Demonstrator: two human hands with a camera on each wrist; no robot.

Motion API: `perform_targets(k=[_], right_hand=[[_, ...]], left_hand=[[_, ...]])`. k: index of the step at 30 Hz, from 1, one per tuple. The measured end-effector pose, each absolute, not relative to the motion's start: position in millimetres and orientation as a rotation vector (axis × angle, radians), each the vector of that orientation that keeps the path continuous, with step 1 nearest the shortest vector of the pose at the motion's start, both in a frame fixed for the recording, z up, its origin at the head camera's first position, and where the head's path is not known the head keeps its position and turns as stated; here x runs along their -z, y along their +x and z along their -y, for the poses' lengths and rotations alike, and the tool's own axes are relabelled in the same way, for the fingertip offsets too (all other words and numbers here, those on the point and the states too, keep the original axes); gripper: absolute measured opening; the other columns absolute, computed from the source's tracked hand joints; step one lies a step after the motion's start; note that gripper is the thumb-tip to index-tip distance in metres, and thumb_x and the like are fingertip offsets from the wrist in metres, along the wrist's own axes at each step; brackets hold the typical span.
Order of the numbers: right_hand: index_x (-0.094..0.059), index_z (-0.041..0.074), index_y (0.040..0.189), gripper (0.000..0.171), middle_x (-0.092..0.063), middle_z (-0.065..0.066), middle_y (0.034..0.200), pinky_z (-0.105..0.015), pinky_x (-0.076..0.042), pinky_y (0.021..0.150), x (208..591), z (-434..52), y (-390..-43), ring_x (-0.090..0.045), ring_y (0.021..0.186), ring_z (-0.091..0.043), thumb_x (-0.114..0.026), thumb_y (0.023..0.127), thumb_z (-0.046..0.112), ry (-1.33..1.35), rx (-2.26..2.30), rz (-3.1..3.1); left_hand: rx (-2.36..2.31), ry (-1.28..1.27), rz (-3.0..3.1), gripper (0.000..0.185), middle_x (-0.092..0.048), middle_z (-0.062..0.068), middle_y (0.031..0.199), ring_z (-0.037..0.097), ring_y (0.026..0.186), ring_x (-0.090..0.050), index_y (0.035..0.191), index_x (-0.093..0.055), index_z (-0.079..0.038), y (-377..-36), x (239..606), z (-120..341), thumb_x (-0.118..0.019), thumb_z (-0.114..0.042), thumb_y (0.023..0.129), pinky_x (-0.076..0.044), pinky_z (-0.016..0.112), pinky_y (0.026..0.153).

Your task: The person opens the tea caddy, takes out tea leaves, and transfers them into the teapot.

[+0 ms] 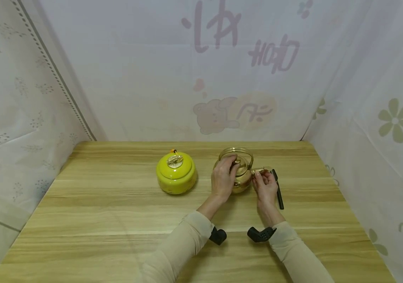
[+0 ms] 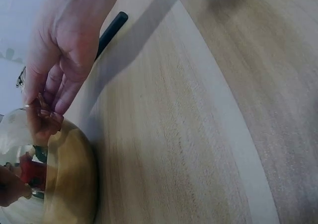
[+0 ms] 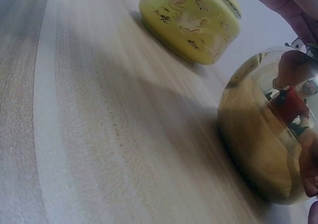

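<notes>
A shiny gold kettle point(image 1: 243, 184) stands upright on the wooden table, its arched handle point(image 1: 235, 149) raised over the lid. My left hand point(image 1: 222, 180) reaches over the kettle from the left and pinches the small lid knob point(image 1: 237, 161). At the kettle's right side, my right hand point(image 1: 266, 192) has thumb and fingers pinched on the gold spout point(image 1: 263, 169). The left wrist view shows the right hand point(image 2: 67, 50) with fingertips right at the kettle's mirrored wall point(image 2: 74, 169). Part of the spout is hidden behind the fingers.
Left of the kettle sits a yellow lidded jar point(image 1: 176, 179) with a gold ornament on top; the right wrist view shows a raised dragon pattern on the jar point(image 3: 191, 23). Just right of my right hand lies a thin black rod point(image 1: 280, 194). Printed cloth point(image 1: 144, 78) hangs behind the table point(image 1: 116, 220).
</notes>
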State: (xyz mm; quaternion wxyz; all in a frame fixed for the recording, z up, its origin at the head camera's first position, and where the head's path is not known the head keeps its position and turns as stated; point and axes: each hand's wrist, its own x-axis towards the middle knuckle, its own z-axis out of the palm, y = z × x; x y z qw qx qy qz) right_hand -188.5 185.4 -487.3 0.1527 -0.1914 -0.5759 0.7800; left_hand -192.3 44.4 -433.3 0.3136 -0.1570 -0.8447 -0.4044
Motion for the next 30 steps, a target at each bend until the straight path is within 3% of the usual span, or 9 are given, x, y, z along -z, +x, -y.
perform_targets(k=[9, 19, 30], right_hand=[[-0.053, 0.009, 0.105, 0.019, -0.058, 0.003, 0.089, -0.020, -0.056, 0.075, 489, -187, -188, -0.062, 0.078, -0.003, -0.062, 0.091, 0.019, -0.550, -2.241, 1.673], [-0.054, 0.009, 0.101, 0.014, -0.060, 0.003, 0.087, -0.017, -0.055, 0.071, 486, -188, -189, -0.061, 0.075, -0.002, -0.062, 0.091, 0.014, -0.556, -2.252, 1.654], [-0.053, 0.010, 0.103, 0.015, -0.060, 0.004, 0.086, -0.017, -0.055, 0.071, 483, -186, -189, -0.061, 0.076, -0.002, -0.061, 0.091, 0.014, -0.546, -2.247, 1.648]], left_hand=[[1.167, -0.526, 2.127, 0.027, -0.067, 0.006, 0.112, 0.017, 0.105, -0.063, 0.112, -0.066, -0.004, -178, 430, -35, -0.068, -0.011, 0.086, -0.053, 0.026, 0.089], [1.231, -0.677, 2.162, 0.027, -0.068, 0.007, 0.108, 0.017, 0.101, -0.064, 0.109, -0.068, -0.004, -147, 422, -7, -0.071, -0.010, 0.083, -0.052, 0.024, 0.089], [1.220, -0.875, 2.253, 0.030, -0.067, 0.005, 0.105, 0.016, 0.097, -0.065, 0.108, -0.069, -0.005, -116, 445, 18, -0.075, -0.009, 0.079, -0.053, 0.022, 0.085]])
